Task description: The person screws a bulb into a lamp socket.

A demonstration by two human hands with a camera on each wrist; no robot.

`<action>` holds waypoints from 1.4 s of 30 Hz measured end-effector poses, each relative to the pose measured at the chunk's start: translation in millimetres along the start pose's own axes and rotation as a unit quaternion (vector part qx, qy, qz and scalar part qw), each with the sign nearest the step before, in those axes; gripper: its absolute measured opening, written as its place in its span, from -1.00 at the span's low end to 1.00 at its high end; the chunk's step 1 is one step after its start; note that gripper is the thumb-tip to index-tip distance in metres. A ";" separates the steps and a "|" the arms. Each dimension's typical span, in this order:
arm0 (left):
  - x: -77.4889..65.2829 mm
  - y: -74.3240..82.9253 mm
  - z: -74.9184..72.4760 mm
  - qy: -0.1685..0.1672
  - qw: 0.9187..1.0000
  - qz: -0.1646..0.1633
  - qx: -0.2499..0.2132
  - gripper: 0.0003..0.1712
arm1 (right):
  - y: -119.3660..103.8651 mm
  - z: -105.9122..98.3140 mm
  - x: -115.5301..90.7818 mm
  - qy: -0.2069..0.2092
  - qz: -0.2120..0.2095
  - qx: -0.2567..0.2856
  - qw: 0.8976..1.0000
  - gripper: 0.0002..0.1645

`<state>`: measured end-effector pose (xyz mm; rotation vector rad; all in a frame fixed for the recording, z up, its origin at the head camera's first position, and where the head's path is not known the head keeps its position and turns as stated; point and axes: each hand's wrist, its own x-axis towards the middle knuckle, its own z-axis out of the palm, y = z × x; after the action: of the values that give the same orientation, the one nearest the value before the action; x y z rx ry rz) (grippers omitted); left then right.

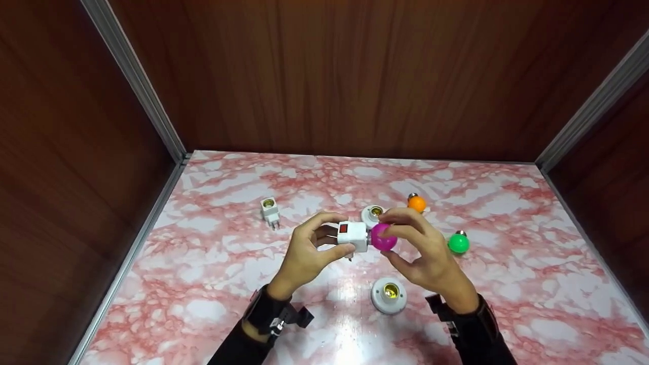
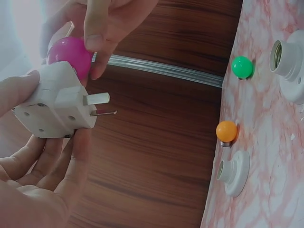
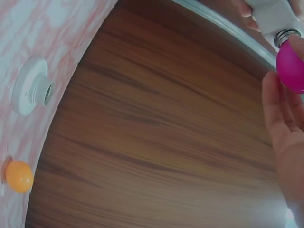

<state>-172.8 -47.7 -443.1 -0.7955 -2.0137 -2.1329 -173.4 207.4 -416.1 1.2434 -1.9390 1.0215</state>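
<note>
My left hand grips a white plug-in lamp socket between thumb and fingers, a red switch on its upper face. Two flat metal pins stick out of it in the left wrist view. With thumb and fingertips my right hand holds a magenta light bulb, lined up with the socket's mouth. Part of the bulb's metal screw thread shows at that mouth in the right wrist view; the rest is hidden inside. Both things are held up above the table.
On the pink marbled table stand a near round lampholder and a farther one, partly behind the right hand. An orange bulb and a green bulb lie right; another plug-in socket lies left. Brown panels enclose the table.
</note>
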 end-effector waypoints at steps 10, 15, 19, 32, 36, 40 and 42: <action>-1.1 -3.3 2.0 0.011 0.998 0.055 0.031 -0.35 | 0.4 -0.1 -2.4 -0.009 0.054 0.043 0.998 -0.34; -1.4 -6.3 3.1 0.023 0.992 0.100 0.079 -0.36 | 0.2 1.2 -5.4 -0.013 0.115 0.092 0.989 -0.34; -1.6 -7.3 3.3 0.023 0.987 0.119 0.102 -0.38 | -1.3 1.5 -6.5 -0.016 0.165 0.127 0.978 -0.37; -1.9 -4.9 3.6 0.022 0.993 0.099 0.068 -0.37 | -0.5 -3.7 -2.6 -0.002 0.076 0.073 0.994 -0.20; -2.3 -3.1 3.4 0.016 0.996 0.080 0.042 -0.38 | 2.0 -0.7 -0.4 0.021 -0.020 0.036 0.999 -0.44; -1.9 -2.9 2.9 0.009 0.997 0.065 0.028 -0.39 | 2.7 1.4 -0.2 0.025 -0.051 0.030 0.998 -0.70; -1.6 -3.0 2.8 0.007 0.998 0.062 0.027 -0.40 | 2.5 1.2 -0.4 0.023 -0.053 0.022 0.998 -0.78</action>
<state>-171.9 -45.0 -446.5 -0.8694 -1.9512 -2.0025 -175.7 207.2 -417.8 1.3207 -1.8039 1.0352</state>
